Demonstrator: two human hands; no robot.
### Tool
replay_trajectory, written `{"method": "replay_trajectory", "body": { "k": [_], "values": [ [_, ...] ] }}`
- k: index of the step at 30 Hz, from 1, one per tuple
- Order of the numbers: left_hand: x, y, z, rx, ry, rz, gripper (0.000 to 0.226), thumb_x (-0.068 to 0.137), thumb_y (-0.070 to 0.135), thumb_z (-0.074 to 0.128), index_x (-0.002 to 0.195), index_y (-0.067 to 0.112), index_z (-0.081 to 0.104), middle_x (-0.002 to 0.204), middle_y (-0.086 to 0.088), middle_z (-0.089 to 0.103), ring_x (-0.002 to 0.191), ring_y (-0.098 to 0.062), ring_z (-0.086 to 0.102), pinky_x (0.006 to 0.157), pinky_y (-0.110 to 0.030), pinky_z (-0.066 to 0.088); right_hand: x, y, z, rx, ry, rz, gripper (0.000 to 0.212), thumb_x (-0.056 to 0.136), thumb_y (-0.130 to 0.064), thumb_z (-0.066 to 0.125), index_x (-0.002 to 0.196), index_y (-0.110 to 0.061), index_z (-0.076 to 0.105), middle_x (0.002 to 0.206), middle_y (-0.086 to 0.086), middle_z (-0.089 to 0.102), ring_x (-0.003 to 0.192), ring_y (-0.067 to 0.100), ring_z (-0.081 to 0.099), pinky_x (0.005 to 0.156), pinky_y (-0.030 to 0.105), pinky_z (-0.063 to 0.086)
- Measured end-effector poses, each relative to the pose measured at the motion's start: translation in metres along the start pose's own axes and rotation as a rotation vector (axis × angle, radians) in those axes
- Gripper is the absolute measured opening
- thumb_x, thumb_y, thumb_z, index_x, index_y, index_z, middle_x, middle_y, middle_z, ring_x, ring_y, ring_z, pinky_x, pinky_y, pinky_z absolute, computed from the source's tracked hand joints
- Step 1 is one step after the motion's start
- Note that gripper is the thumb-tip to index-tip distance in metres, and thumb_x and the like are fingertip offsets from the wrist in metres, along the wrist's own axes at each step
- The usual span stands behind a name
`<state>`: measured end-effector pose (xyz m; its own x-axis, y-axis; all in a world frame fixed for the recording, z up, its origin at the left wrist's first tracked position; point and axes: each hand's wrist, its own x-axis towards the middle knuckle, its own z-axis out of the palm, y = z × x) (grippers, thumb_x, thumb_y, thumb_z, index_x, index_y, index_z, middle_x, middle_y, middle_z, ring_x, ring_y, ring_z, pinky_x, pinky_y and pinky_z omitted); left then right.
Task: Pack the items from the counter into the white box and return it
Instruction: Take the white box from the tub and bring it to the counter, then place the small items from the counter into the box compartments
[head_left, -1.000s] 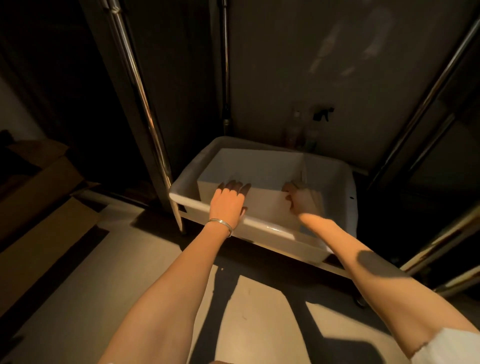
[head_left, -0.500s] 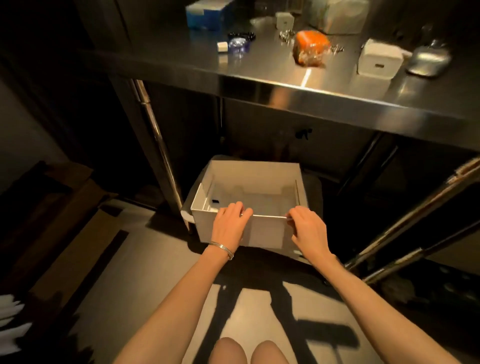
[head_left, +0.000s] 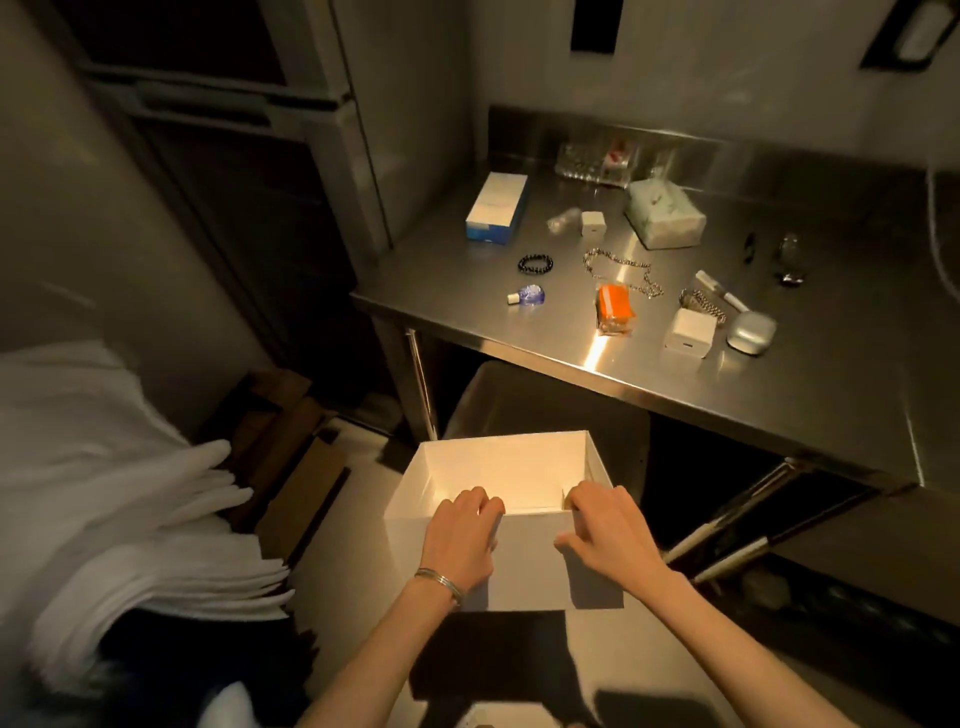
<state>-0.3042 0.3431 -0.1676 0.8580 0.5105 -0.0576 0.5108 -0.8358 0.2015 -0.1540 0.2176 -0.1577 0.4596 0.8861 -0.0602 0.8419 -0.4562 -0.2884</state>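
Observation:
I hold the open white box (head_left: 498, 467) in the air below the counter's front edge. My left hand (head_left: 460, 535) and my right hand (head_left: 608, 530) both grip its near wall, fingers hooked over the rim. The box looks empty inside. On the steel counter (head_left: 779, 395) lie a blue-and-white carton (head_left: 496, 208), a black bead bracelet (head_left: 535, 264), a small blue bottle (head_left: 527, 296), an orange packet (head_left: 614, 309), a silver chain (head_left: 621, 270), a white charger cube (head_left: 688, 332), a silver earbud case (head_left: 750, 332) and a tissue pack (head_left: 665, 213).
A grey bin (head_left: 519, 400) stands under the counter behind the box. Metal table legs (head_left: 421, 384) and angled bars (head_left: 737, 519) flank it. White cloth (head_left: 104, 493) fills the left side, with cardboard (head_left: 291, 467) on the floor beside it. A tall steel cabinet (head_left: 234, 182) rises at left.
Both hands lifted the white box out of the grey bin under the counter and up towards me. My view rose, so the counter top and its items are now seen from above.

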Motion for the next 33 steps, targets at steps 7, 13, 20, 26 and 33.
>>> {"method": "replay_trajectory", "body": {
  "k": [7,13,20,26,33],
  "values": [
    [-0.003,-0.008,-0.112,-0.013,0.094,0.040,0.031,0.091,0.032,0.053,0.120,0.025,0.047,0.124,0.004,0.047,0.109,-0.012,0.044,0.090,-0.019,0.030,0.008,-0.046,-0.089,0.067,0.071,-0.016,0.037,0.078,-0.048,0.062,0.100,-0.019,0.055,0.105,-0.002,0.061,0.092,0.011,0.053,0.080,0.019,0.032],
    [-0.004,-0.024,-0.162,-0.020,0.184,0.067,0.027,0.090,0.033,0.053,0.116,0.025,0.050,0.119,0.007,0.049,0.106,-0.009,0.044,0.086,-0.016,0.028,0.015,-0.079,-0.124,0.096,0.147,-0.026,0.037,0.079,-0.045,0.064,0.104,-0.020,0.053,0.111,-0.004,0.057,0.087,0.003,0.036,0.068,0.006,0.024],
    [0.014,-0.020,-0.191,-0.038,0.274,0.160,0.026,0.086,0.027,0.059,0.111,0.022,0.055,0.116,0.004,0.053,0.102,-0.013,0.047,0.083,-0.020,0.033,0.012,-0.083,-0.146,0.127,0.304,0.038,0.034,0.077,-0.041,0.067,0.099,-0.017,0.056,0.104,-0.001,0.060,0.088,0.006,0.043,0.079,0.018,0.028],
    [0.036,0.012,-0.190,-0.121,0.275,0.255,0.024,0.078,0.020,0.068,0.100,0.015,0.061,0.105,-0.002,0.059,0.095,-0.019,0.052,0.075,-0.021,0.031,-0.003,-0.055,-0.162,0.090,0.333,0.101,0.033,0.076,-0.040,0.068,0.096,-0.017,0.056,0.099,0.000,0.060,0.085,0.006,0.041,0.070,0.011,0.025],
    [0.059,0.070,-0.178,-0.188,0.272,0.349,0.027,0.079,0.021,0.068,0.104,0.016,0.060,0.109,-0.001,0.058,0.098,-0.017,0.050,0.079,-0.019,0.029,-0.033,-0.002,-0.182,0.090,0.337,0.195,0.032,0.071,-0.038,0.072,0.090,-0.016,0.058,0.091,-0.002,0.060,0.080,0.008,0.043,0.068,0.013,0.026]
  ]
}}
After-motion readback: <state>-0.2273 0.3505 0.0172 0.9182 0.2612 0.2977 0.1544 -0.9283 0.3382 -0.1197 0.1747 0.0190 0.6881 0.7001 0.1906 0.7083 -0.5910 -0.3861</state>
